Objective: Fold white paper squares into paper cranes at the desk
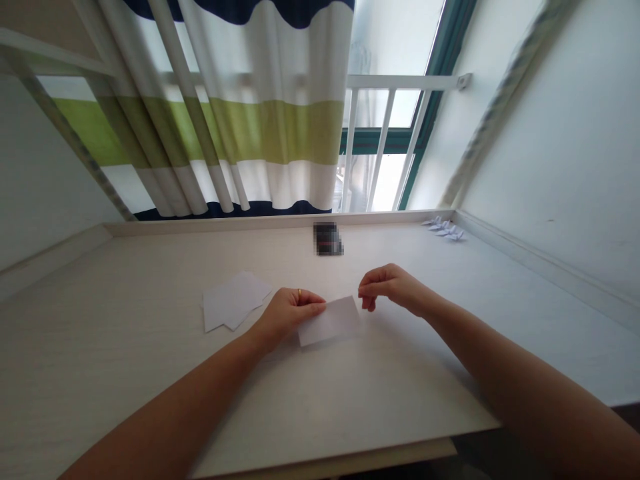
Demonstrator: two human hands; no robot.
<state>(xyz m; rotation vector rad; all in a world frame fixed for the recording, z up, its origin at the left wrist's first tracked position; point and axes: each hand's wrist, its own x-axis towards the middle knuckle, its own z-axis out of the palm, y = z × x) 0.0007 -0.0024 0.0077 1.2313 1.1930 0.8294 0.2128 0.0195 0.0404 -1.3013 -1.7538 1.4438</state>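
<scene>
A sheet of white paper [331, 323] is pinched at its upper left between the thumb and fingers of my left hand [291, 312], which wears a gold-coloured ring. The sheet is tilted a little and casts a soft shadow on the table. Just past its right edge is my right hand [387, 285], fingers curled in and closed, with a small gap to the paper and nothing visible in them. Left of my left hand lie a few overlapping white sheets [231, 300], fanned out flat on the table.
Small folded white paper pieces [446, 230] sit in the far right corner of the pale table [125, 373]. A dark, pixelated object [327, 240] lies near the back ledge. Behind are a striped curtain [280, 130], white railing [405, 83] and window; walls flank both sides.
</scene>
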